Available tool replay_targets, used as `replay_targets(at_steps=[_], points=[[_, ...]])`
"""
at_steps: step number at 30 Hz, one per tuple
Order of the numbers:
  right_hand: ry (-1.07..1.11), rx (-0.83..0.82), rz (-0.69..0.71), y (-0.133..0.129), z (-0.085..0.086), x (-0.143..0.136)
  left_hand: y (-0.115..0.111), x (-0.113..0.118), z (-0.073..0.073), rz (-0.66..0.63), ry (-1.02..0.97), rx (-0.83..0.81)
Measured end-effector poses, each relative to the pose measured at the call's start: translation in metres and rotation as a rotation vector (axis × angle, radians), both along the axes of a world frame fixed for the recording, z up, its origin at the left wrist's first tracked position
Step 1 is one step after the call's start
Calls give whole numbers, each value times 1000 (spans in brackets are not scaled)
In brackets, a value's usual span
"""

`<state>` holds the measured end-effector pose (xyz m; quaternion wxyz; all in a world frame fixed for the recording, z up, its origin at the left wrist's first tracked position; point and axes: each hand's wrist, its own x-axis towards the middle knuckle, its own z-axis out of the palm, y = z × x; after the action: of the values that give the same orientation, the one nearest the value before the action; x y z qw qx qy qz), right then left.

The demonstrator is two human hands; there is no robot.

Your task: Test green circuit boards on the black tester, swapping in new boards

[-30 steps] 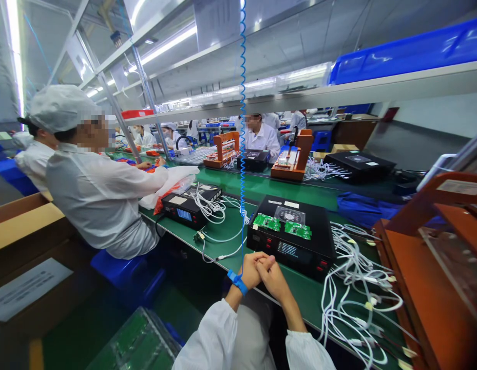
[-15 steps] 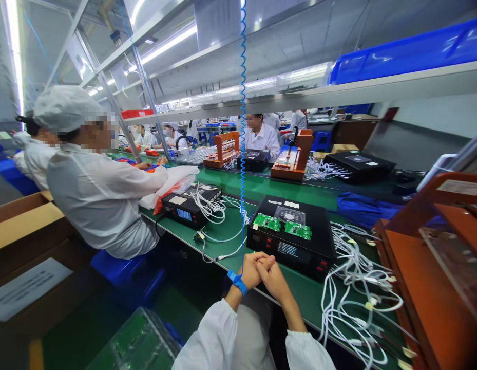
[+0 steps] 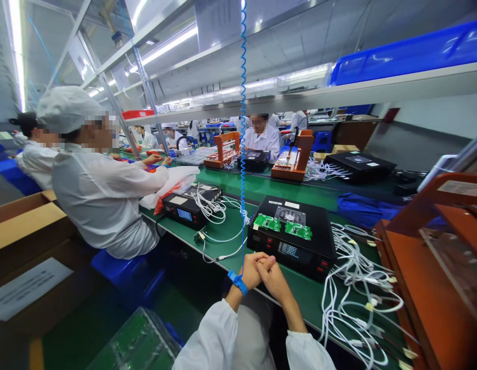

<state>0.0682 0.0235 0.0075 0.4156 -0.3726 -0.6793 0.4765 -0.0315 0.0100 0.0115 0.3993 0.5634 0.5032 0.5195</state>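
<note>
My left hand (image 3: 252, 271) and my right hand (image 3: 272, 277) are clasped together at the front edge of the green bench, fingers folded over each other. No object shows between them, and the palms are hidden. A blue wrist strap (image 3: 237, 282) circles my left wrist, joined to a blue coiled cord (image 3: 243, 118) that hangs from above. Just beyond my hands sits a black box-shaped device (image 3: 319, 226) with a small display and red switches. On its top lie two green circuit boards, one on the left (image 3: 266, 222) and one on the right (image 3: 298, 230).
White cables (image 3: 349, 277) lie tangled right of the device, beside an orange fixture (image 3: 426, 257). Another black device (image 3: 192, 205) with coiled cables stands to the left. A co-worker (image 3: 103, 190) sits there. Cardboard box (image 3: 26, 241) stands at far left; overhead runs a shelf (image 3: 377, 85).
My clasped hands have stayed in place. The co-worker on the left has shifted slightly, with the hands raised a little. The person across the bench has lowered the head.
</note>
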Motion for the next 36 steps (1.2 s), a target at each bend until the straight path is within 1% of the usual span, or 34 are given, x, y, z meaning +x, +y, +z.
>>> replay_targets(at_steps=[7, 12, 18, 23, 28, 33, 36], points=[[-6, 8, 3, -1, 1, 0, -1, -1, 0, 4, 1, 1], [-7, -1, 8, -2, 3, -1, 1, -1, -3, 4, 7, -5], [11, 1, -1, 0, 0, -1, 2, 0, -6, 10, 2, -7], [11, 11, -10, 0, -1, -2, 1, 0, -3, -1, 9, -3], [17, 16, -9, -2, 4, -1, 0, -2, 1, -5, 42, 21], [5, 46, -8, -3, 8, -1, 1, -3, 0, -22, 22, 28], [7, 30, -21, -2, 8, -2, 1, -2, 1, -19, 6, 16]])
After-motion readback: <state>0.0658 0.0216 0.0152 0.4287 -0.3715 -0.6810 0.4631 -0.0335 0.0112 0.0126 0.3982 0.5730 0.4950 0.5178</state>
